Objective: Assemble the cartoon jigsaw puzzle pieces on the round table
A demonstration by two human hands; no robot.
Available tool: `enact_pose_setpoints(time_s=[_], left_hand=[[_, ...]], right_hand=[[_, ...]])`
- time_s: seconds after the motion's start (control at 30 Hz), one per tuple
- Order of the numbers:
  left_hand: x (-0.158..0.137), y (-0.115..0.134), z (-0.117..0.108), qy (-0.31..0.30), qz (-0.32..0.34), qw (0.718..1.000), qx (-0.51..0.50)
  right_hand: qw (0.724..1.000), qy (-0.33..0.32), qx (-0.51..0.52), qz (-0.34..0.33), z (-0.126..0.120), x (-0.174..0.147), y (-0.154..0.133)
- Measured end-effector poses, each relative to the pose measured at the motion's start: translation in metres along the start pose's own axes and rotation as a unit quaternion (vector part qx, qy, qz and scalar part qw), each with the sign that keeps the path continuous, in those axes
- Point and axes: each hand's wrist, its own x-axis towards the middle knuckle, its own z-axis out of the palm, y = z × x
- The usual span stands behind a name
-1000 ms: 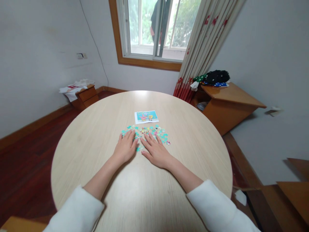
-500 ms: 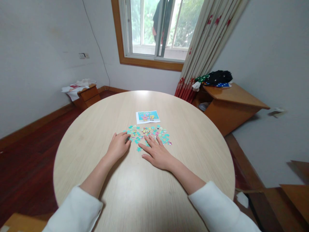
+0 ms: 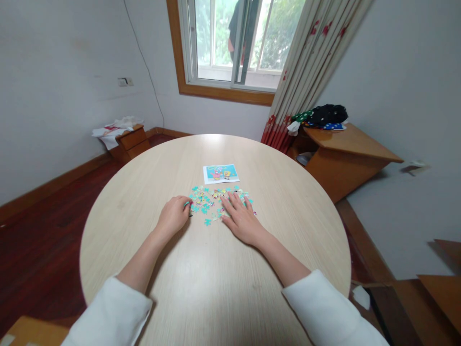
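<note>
Jigsaw puzzle pieces, mostly teal with some yellow and pink, lie loosely spread on the round wooden table. At the left edge of the spread, my left hand is closed, thumb and fingers pinching a teal puzzle piece that is partly hidden. My right hand lies palm down with fingers apart over the right part of the pieces, covering some of them. Just beyond the pieces is a printed picture card showing pink and yellow cartoon figures on blue.
A wooden cabinet with dark and spotted cloths stands behind the table at right. A small wooden stand bearing white cloth is at far left. A curtain hangs by the window, and a person is partly visible outside.
My right hand has slid right and slightly away from me across the pieces, uncovering some in the middle. My left hand has shifted slightly left, its fingers drawn together.
</note>
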Motion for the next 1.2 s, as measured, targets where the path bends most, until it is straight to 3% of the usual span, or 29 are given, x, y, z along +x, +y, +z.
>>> enact_pose_setpoints(time_s=[0.17,0.3,0.57,0.7,0.8,0.9,0.97,1.03,1.1,1.2], left_hand=[[0.002,-0.004,-0.002,0.016,-0.026,0.999,-0.033],[0.002,-0.004,-0.006,0.008,-0.06,0.997,-0.045],[0.003,-0.004,-0.005,0.03,-0.067,0.995,-0.074],[0.004,-0.005,-0.003,0.042,-0.066,0.992,-0.094],[0.003,-0.004,-0.005,0.048,-0.065,0.991,-0.107],[0.002,-0.001,-0.009,0.055,-0.06,0.99,-0.115],[0.002,0.002,-0.012,0.061,-0.064,0.989,-0.117],[0.002,0.003,-0.014,0.069,-0.069,0.988,-0.12],[0.002,0.005,-0.016,0.075,-0.073,0.987,-0.123],[0.002,0.007,-0.018,0.079,-0.079,0.986,-0.127]], right_hand=[[0.995,0.009,-0.002,0.095,0.003,0.001,0.024],[0.989,-0.023,-0.012,0.149,0.006,0.002,0.035],[0.988,-0.015,0.003,0.153,0.009,0.003,0.035],[0.982,0.077,0.09,0.144,0.007,0.006,0.047],[0.937,0.214,0.231,0.151,0.002,0.01,0.063],[0.84,0.322,0.385,0.205,-0.002,0.014,0.08],[0.769,0.36,0.472,0.237,-0.003,0.015,0.09],[0.714,0.38,0.528,0.259,-0.004,0.016,0.097],[0.688,0.386,0.552,0.27,-0.004,0.016,0.1],[0.694,0.378,0.548,0.273,-0.006,0.014,0.1]])
